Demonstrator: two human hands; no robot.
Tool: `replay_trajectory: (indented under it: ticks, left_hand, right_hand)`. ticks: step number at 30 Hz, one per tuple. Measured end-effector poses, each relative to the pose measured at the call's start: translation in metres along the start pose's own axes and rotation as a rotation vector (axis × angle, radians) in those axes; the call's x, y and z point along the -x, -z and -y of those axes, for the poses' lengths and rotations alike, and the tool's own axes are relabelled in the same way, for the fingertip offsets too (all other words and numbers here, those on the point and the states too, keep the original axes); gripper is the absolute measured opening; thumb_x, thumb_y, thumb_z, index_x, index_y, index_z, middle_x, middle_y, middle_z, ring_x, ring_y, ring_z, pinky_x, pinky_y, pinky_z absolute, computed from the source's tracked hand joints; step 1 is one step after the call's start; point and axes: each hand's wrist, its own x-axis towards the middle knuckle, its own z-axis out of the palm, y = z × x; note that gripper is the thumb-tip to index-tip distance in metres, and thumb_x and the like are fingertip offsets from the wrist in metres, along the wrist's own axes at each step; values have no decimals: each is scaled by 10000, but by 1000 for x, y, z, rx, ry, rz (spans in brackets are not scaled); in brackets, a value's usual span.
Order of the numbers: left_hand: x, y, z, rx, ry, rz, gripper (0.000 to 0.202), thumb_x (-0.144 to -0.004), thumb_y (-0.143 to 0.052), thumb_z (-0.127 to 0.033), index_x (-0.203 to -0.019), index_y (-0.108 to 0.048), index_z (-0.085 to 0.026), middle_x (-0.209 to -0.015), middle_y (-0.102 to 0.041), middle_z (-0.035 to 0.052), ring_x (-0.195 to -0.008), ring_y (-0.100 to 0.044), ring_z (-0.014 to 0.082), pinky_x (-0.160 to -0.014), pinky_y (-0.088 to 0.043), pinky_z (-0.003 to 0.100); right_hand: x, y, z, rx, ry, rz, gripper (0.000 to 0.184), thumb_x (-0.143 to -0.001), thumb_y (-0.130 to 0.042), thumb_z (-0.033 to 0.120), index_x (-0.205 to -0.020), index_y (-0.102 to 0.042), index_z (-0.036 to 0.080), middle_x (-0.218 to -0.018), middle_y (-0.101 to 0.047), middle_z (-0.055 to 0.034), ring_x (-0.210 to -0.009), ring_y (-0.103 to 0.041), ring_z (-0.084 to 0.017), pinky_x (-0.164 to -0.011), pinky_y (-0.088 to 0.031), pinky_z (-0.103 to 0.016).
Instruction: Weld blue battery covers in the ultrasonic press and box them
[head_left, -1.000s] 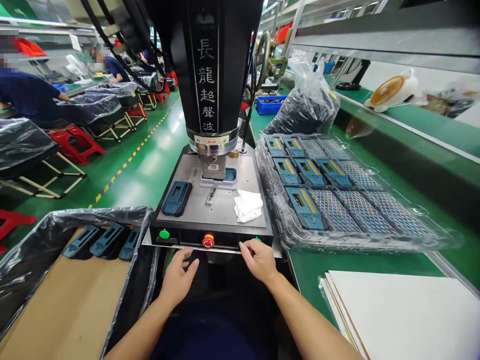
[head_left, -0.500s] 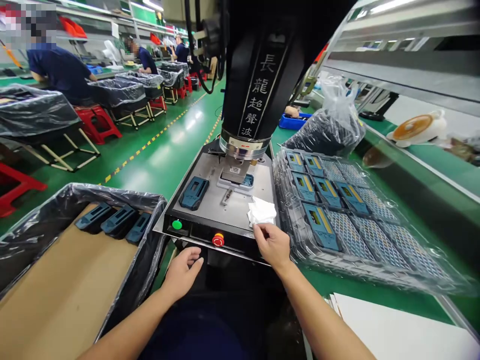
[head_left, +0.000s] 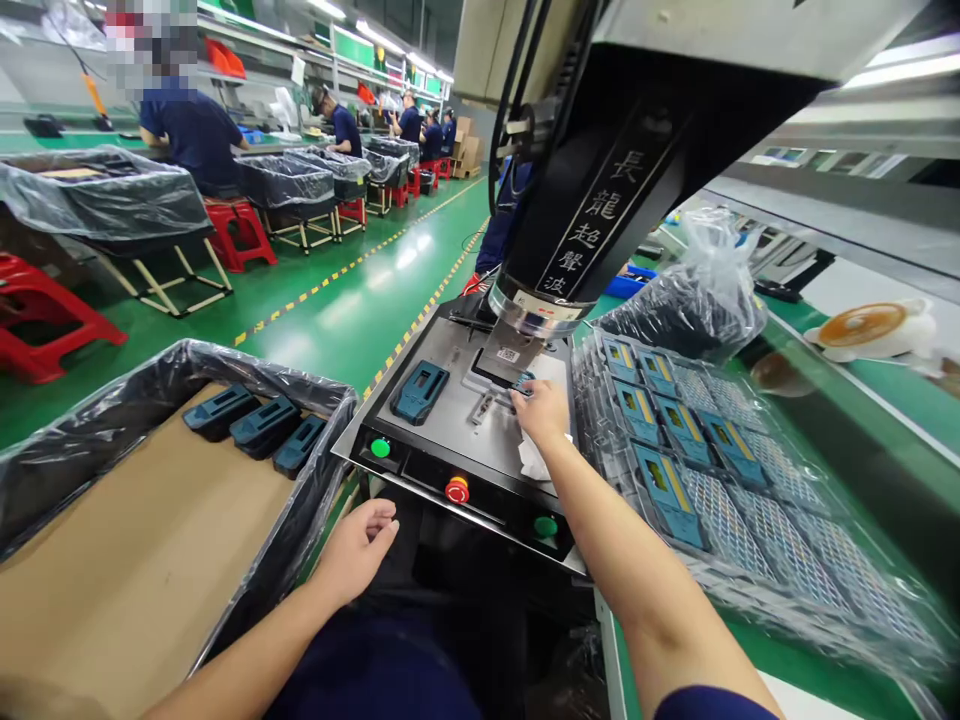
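My right hand (head_left: 541,412) reaches across the welder's metal plate (head_left: 450,430) to the fixture under the black horn (head_left: 536,315). Its fingers are closed on a blue part (head_left: 523,380) that sits in the fixture. A white cloth (head_left: 534,462) lies under my right wrist. A second blue part (head_left: 420,390) rests on the plate's left side. My left hand (head_left: 358,545) hangs open below the machine's front edge, holding nothing, close to the red button (head_left: 457,490).
Green buttons (head_left: 380,447) (head_left: 545,526) flank the red one. A clear tray (head_left: 750,520) with blue parts lies to the right, and a bag of dark parts (head_left: 682,310) behind it. The lined box (head_left: 150,520) at left holds three blue parts (head_left: 259,425). Co-workers sit at the back left.
My right hand has moved from the plate's front edge past the cloth to the fixture under the horn. The left hand has barely moved. My view has swung left and upward.
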Motion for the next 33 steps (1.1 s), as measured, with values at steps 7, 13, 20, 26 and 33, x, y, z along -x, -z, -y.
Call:
replay_trajectory:
  ticks: [7, 13, 20, 26, 33]
  left_hand:
    - [3, 4, -2, -2, 6, -9, 332, -774, -624, -404, -1020, -644, -182, -1039, -689, 102, -960, -654, 224, -910, -500, 374]
    - [5, 3, -7, -9, -14, -9, 304, -787, -610, -375, -1018, -636, -178, -1035, -689, 107, -945, -655, 222, -903, -503, 385]
    - [6, 2, -6, -50, -15, 13, 302, -804, -588, -369, -1031, -623, -172, -1048, -683, 109, -948, -652, 216, -909, -503, 382]
    - [8, 3, -11, -74, -14, 49, 322, -821, -561, -367, -1059, -601, -154, -1073, -672, 117, -969, -646, 211, -937, -492, 391]
    - [2, 4, -21, -82, -160, -14, 298, -849, -556, -351, -1086, -587, -173, -1064, -664, 103, -981, -642, 205, -920, -502, 384]
  right_hand:
    - [-19, -19, 2, 64, -24, 13, 346, -797, -601, 413, -1012, -685, 156, -1059, -605, -148, -1024, -525, -301, -903, -407, -442]
    - [-28, -22, -4, 79, 40, 57, 230, -822, -579, 362, -878, -730, 199, -1017, -635, -101, -1007, -534, -264, -909, -405, -396]
    - [-31, -17, -5, 89, 161, 103, 253, -874, -520, 317, -824, -720, 171, -954, -639, -97, -948, -538, -230, -876, -408, -347]
    - [-20, 3, 2, 87, 266, 99, 265, -904, -453, 267, -802, -659, 135, -923, -614, -134, -918, -516, -237, -889, -391, -348]
    - [32, 51, 20, -43, 352, 133, 265, -915, -408, 316, -775, -578, 169, -881, -601, -114, -899, -516, -236, -858, -405, -353]
